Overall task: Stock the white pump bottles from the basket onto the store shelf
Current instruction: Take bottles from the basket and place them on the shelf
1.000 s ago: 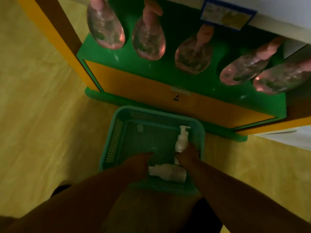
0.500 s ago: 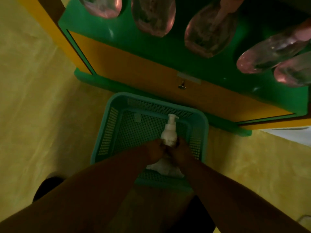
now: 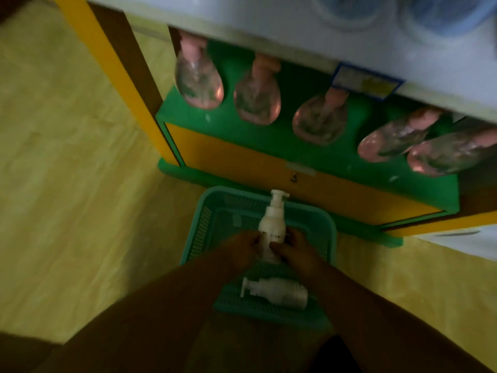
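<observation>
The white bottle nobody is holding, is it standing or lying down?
Lying down. The loose bottle rests on its side on the basket floor, pump head toward the picture's left.

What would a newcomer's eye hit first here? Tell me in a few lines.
The white pump bottle, upright and gripped by the left hand and right hand over the teal basket on the floor, draws the eye first. A second white bottle lies on its side at the basket's near end. Behind, a row of clear pink-tinted bottles stands on the green shelf.
</observation>
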